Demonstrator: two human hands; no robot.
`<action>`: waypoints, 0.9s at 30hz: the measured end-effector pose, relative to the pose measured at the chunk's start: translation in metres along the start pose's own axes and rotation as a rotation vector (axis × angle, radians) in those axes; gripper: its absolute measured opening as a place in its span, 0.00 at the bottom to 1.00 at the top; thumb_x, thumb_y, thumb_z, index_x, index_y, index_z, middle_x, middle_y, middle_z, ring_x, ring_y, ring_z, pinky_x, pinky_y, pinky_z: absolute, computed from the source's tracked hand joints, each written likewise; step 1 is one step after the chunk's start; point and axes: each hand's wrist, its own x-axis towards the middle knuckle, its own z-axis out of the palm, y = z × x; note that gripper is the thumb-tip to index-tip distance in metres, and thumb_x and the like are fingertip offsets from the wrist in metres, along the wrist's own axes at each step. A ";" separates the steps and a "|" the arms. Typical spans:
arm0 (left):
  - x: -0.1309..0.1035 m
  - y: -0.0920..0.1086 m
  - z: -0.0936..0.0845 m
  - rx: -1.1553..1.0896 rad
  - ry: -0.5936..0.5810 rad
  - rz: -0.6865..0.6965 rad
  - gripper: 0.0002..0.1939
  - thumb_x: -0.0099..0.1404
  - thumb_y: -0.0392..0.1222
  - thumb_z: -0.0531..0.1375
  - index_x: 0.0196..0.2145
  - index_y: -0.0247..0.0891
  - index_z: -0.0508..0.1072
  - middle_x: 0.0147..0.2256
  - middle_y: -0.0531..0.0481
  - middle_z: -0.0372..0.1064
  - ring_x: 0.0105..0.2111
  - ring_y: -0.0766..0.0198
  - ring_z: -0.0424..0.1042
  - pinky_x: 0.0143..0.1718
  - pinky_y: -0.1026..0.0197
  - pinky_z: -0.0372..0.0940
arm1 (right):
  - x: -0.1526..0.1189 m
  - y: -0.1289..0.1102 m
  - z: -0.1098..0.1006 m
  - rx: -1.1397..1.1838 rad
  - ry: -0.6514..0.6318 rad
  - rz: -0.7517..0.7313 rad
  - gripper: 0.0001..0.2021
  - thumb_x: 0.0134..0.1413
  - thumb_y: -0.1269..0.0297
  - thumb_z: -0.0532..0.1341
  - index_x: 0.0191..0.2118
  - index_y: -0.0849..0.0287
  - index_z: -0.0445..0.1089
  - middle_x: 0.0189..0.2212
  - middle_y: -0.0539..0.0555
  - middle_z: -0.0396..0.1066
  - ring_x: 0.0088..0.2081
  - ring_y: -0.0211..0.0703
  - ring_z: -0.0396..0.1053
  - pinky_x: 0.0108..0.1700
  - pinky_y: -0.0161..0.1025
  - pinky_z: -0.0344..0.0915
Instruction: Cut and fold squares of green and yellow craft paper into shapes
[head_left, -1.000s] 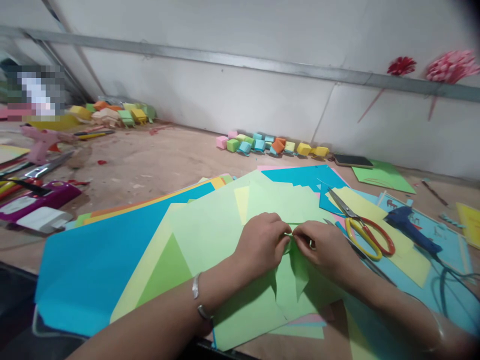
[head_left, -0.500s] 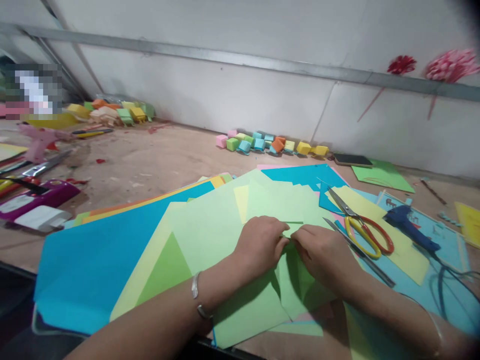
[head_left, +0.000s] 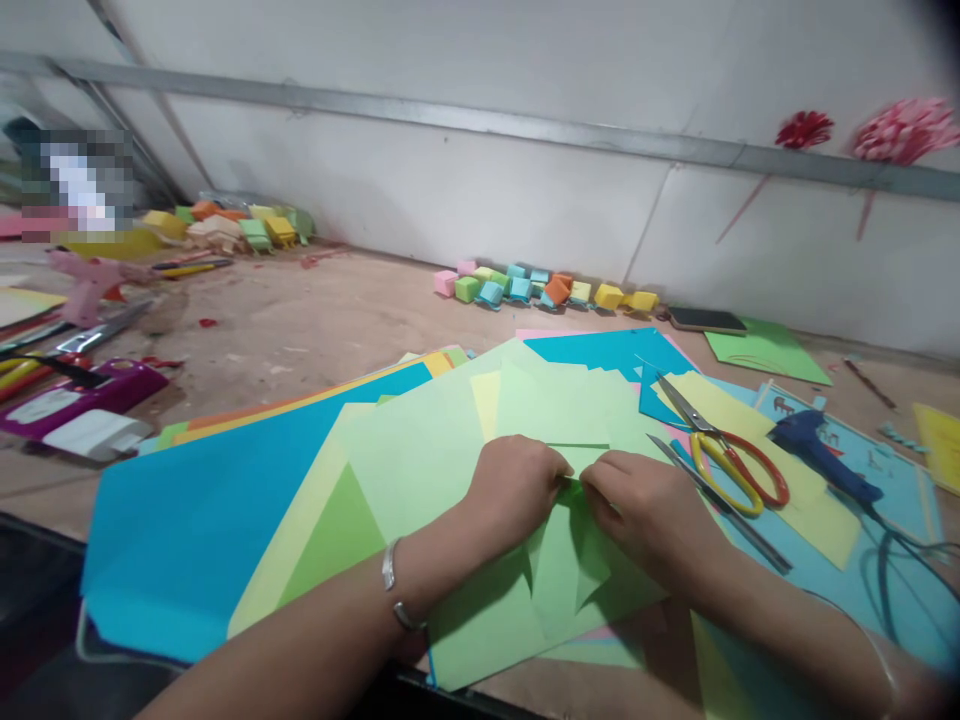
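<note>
My left hand (head_left: 517,485) and my right hand (head_left: 637,500) meet over a pile of light green paper (head_left: 420,460). Between their pinched fingertips is a small green piece of paper (head_left: 572,484), mostly covered by the fingers. A silver bangle (head_left: 388,565) circles my left wrist. Just right of my right hand lie scissors (head_left: 739,470) with one red and one yellow handle. A slim metal blade-like tool (head_left: 742,520) rests alongside them.
A dark blue glue gun (head_left: 821,455) with its cable lies at the right. Several small coloured paper cubes (head_left: 521,289) line the wall. Large blue paper (head_left: 195,530) covers the near left. A purple device (head_left: 120,385) and a pink glue gun (head_left: 86,285) sit far left.
Both hands stay pinched together at nearly the same spot. The fingers have shifted slightly, and more of the green piece shows between them. The view has turned a little.
</note>
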 end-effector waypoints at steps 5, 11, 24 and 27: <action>-0.008 0.007 0.010 0.047 -0.001 0.039 0.11 0.56 0.31 0.56 0.30 0.40 0.77 0.27 0.45 0.75 0.32 0.53 0.72 0.35 0.55 0.61 | 0.000 -0.008 -0.001 -0.115 -0.006 0.011 0.10 0.50 0.78 0.55 0.23 0.60 0.67 0.19 0.53 0.66 0.21 0.40 0.60 0.26 0.38 0.42; -0.005 0.008 0.001 -1.023 -0.105 -0.123 0.24 0.56 0.38 0.63 0.51 0.37 0.66 0.52 0.39 0.68 0.52 0.52 0.67 0.51 0.52 0.61 | 0.002 0.004 -0.003 0.025 -0.011 0.105 0.10 0.49 0.76 0.56 0.21 0.59 0.68 0.16 0.51 0.67 0.19 0.38 0.61 0.24 0.36 0.43; -0.003 0.013 0.012 -1.761 -0.473 -0.436 0.25 0.71 0.55 0.47 0.54 0.34 0.65 0.37 0.44 0.70 0.37 0.60 0.71 0.42 0.59 0.62 | 0.008 -0.001 0.000 0.174 0.147 0.011 0.10 0.49 0.76 0.54 0.26 0.59 0.71 0.22 0.52 0.68 0.25 0.40 0.63 0.27 0.34 0.54; -0.004 0.012 0.011 -1.757 -0.579 -0.411 0.26 0.69 0.58 0.49 0.53 0.35 0.67 0.34 0.46 0.70 0.33 0.61 0.70 0.38 0.60 0.63 | 0.007 0.000 0.001 0.211 0.194 -0.031 0.12 0.48 0.78 0.53 0.19 0.58 0.65 0.20 0.51 0.67 0.23 0.37 0.61 0.26 0.33 0.52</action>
